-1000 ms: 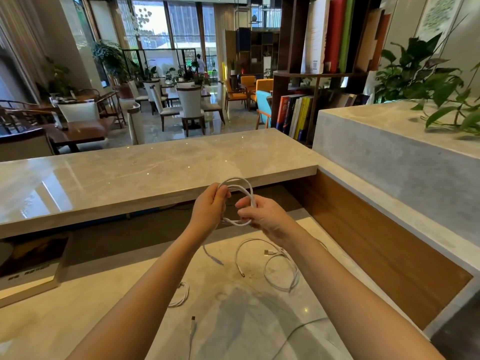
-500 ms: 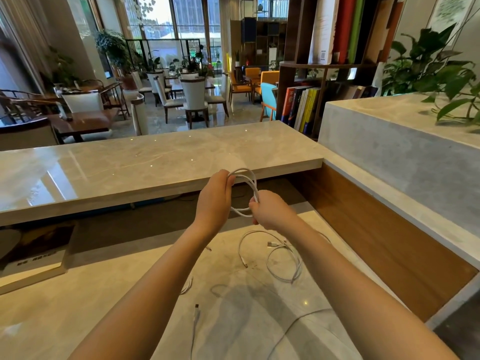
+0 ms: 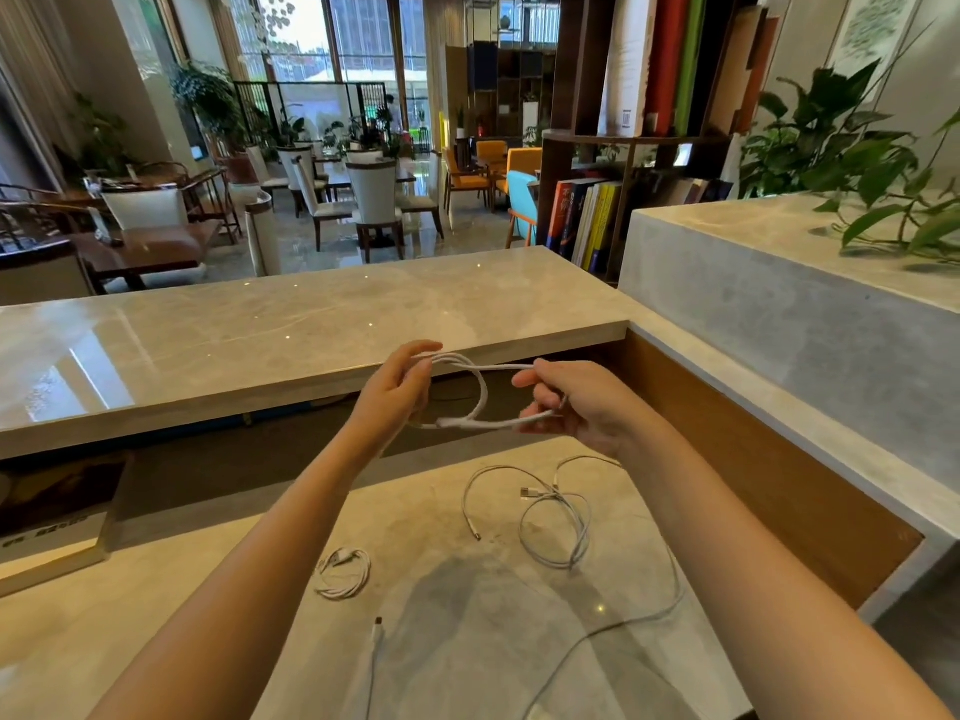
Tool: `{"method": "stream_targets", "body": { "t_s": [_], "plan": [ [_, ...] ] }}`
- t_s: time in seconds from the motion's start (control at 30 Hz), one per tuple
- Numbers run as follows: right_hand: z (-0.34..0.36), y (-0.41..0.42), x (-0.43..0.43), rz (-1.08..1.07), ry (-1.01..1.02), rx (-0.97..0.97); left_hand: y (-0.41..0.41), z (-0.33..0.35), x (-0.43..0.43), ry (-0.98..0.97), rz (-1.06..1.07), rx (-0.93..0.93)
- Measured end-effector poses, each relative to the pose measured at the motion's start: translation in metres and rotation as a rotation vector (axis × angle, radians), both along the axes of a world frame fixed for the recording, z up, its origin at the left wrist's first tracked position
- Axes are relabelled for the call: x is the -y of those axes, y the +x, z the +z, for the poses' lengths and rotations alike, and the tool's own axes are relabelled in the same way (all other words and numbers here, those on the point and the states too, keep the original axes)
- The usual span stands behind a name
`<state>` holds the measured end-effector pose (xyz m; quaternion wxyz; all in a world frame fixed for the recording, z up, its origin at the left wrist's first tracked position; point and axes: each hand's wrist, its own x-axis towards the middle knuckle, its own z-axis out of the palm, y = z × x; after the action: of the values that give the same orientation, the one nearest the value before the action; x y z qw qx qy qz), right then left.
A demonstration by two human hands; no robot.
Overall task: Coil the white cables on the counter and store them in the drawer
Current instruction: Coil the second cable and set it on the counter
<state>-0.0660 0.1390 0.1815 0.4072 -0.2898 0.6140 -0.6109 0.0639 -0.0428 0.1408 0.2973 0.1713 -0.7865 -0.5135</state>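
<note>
Left hand (image 3: pixel 396 391) and right hand (image 3: pixel 574 402), head view: both are raised above the lower marble counter (image 3: pixel 519 641) and share one white cable (image 3: pixel 480 394). Fingers of the left hand are curled closed, pinching the gathered loops at their upper left. Fingers of the right hand are likewise closed on the cable's free run, with a plug end seeming to project past the knuckles. Between the two hands the cable's long axis runs roughly left to right, one strand above and one below, with a loop hanging near the left hand. By this reading the coil is partly wound, and the next wrap depends on the right hand carrying its strand leftward to the left hand's pinch.

Below, on the counter: a loosely tangled white cable (image 3: pixel 553 517) lies under the right wrist, nearer that hand; a small already-coiled cable (image 3: pixel 344 573) lies beside the left forearm; a long straight cable (image 3: pixel 613 631) trails toward the near edge, and a plug-ended lead (image 3: pixel 375 646) lies apart from it. No drawer is visible in this view.
</note>
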Motion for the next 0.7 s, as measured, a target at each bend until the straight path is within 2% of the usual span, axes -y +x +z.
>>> {"method": "stream_targets", "body": {
  "t_s": [0.07,0.13,0.33,0.37,0.4,0.47,0.6,0.7],
  "plan": [
    [0.0,-0.006,-0.004,0.062,-0.002,0.02,0.0,-0.003,0.0,0.048,0.012,0.034],
    [0.0,-0.011,-0.01,0.159,0.061,-0.098,-0.001,-0.005,0.001,0.117,0.045,0.044],
    [-0.026,-0.002,0.004,0.239,0.457,-1.074,-0.002,0.012,-0.007,0.69,-0.095,-0.237],
    [-0.032,-0.001,0.009,0.248,0.528,-1.208,-0.004,0.013,-0.012,0.765,-0.119,-0.261],
    [-0.037,0.0,0.012,0.23,0.575,-1.246,-0.005,0.014,-0.018,0.833,-0.138,-0.278],
    [-0.042,0.001,0.018,0.167,0.571,-1.119,-0.006,0.014,-0.028,0.954,-0.158,-0.311],
    [-0.041,0.009,0.023,0.091,0.291,-0.512,-0.005,0.009,-0.038,1.099,-0.157,-0.352],
    [-0.029,0.009,0.022,0.088,0.119,-0.194,-0.005,0.002,-0.042,1.12,-0.133,-0.354]
  ]
}}
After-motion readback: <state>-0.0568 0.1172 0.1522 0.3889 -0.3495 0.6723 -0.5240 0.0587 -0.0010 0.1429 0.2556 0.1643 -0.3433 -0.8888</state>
